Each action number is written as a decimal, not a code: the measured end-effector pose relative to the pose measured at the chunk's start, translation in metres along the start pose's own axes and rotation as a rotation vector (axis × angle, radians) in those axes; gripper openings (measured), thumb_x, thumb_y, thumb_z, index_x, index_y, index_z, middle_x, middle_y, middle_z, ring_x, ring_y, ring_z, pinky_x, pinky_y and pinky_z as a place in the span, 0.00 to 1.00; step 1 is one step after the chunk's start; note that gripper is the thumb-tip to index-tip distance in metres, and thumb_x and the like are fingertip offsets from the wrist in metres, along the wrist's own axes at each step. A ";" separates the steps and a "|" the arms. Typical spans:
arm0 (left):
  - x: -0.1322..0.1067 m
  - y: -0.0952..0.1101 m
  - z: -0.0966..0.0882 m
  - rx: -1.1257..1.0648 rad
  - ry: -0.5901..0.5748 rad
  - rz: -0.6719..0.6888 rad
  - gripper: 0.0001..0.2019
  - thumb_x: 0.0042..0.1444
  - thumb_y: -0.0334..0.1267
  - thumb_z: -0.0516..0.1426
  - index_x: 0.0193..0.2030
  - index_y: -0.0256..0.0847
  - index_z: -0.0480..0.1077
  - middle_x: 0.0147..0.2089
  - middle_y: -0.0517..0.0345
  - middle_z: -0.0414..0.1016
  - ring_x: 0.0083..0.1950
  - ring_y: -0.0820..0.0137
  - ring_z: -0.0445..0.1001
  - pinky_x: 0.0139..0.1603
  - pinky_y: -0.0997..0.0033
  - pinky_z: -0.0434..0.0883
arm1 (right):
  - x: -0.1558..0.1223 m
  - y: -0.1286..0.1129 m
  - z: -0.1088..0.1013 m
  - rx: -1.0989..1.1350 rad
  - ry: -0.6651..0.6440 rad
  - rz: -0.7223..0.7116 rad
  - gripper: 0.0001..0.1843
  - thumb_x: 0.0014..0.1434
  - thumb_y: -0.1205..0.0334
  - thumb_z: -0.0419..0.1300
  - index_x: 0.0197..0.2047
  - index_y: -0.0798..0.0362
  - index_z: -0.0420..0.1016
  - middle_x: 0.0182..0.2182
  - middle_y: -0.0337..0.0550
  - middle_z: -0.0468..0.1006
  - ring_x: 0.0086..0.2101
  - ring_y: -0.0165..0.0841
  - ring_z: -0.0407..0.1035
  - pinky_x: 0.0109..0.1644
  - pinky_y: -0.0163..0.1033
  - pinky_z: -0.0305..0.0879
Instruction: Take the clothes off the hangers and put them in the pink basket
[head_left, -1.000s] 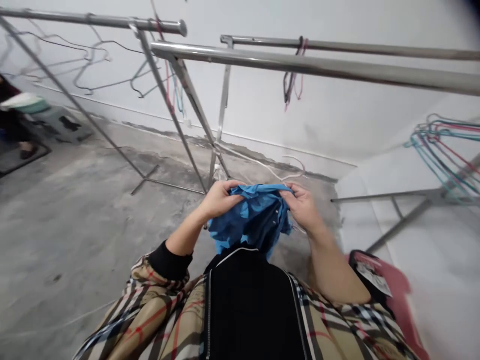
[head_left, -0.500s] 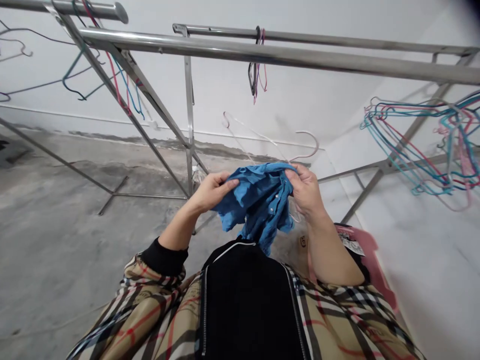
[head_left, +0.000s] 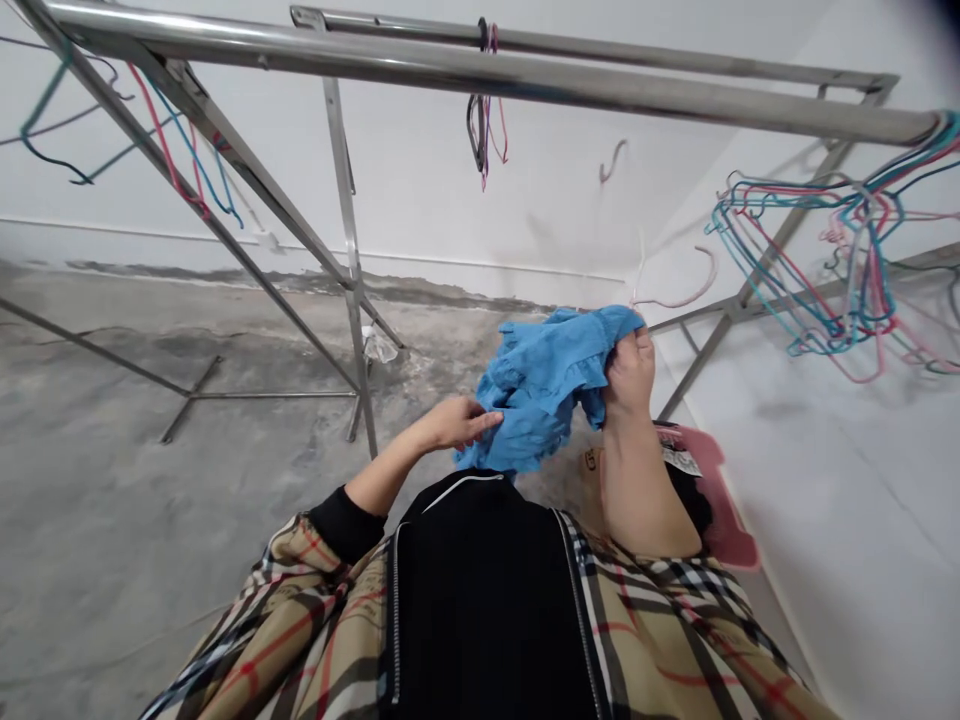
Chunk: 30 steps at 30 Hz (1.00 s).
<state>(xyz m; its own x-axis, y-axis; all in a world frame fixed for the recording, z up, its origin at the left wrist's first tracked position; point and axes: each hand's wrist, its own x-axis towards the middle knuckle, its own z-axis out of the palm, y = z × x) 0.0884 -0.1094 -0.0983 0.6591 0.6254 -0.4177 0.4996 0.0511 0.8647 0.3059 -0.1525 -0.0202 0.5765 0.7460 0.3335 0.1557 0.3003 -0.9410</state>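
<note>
Tightly, right fingers [head_left: 630,365] closed, bunching blue shirt [head_left: 534,385]

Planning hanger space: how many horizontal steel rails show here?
2. The nearer steel rail runs across the top of the view, and the farther steel rail runs just behind and above it. Others may lie out of frame.

Matt cloth shirt [head_left: 540,385], glossy steel rails [head_left: 480,65], probably rough concrete floor [head_left: 150,500].
</note>
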 end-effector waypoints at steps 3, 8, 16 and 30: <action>0.009 -0.001 0.018 -0.282 -0.017 -0.102 0.36 0.47 0.73 0.52 0.37 0.36 0.71 0.27 0.54 0.76 0.23 0.70 0.74 0.22 0.75 0.68 | -0.003 0.003 -0.001 0.036 0.014 -0.015 0.21 0.59 0.38 0.53 0.37 0.47 0.72 0.29 0.39 0.74 0.35 0.33 0.69 0.46 0.39 0.68; 0.031 -0.003 0.043 -0.737 -0.051 -0.236 0.30 0.48 0.65 0.59 0.38 0.36 0.70 0.25 0.56 0.74 0.22 0.70 0.73 0.25 0.71 0.71 | -0.018 0.008 0.000 0.125 0.029 0.000 0.17 0.59 0.43 0.56 0.38 0.47 0.74 0.31 0.38 0.76 0.34 0.32 0.71 0.46 0.40 0.70; 0.048 0.015 0.018 -1.040 0.124 -0.141 0.09 0.58 0.42 0.58 0.34 0.38 0.70 0.22 0.61 0.72 0.25 0.72 0.74 0.33 0.72 0.75 | -0.037 0.026 -0.030 0.122 -0.002 -0.097 0.13 0.60 0.48 0.58 0.38 0.48 0.73 0.35 0.39 0.76 0.36 0.33 0.71 0.47 0.40 0.70; 0.010 0.075 -0.036 -0.844 0.254 0.212 0.10 0.49 0.40 0.65 0.29 0.36 0.73 0.22 0.62 0.74 0.22 0.75 0.72 0.29 0.75 0.73 | -0.102 0.086 -0.118 0.101 -0.165 0.130 0.17 0.57 0.53 0.64 0.25 0.52 0.63 0.22 0.34 0.62 0.21 0.24 0.53 0.24 0.32 0.48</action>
<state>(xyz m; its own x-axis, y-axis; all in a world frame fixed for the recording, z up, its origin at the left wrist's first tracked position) 0.1117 -0.0715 -0.0277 0.4966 0.8345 -0.2387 -0.2620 0.4063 0.8754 0.3551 -0.2727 -0.1422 0.4463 0.8668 0.2224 0.0033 0.2470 -0.9690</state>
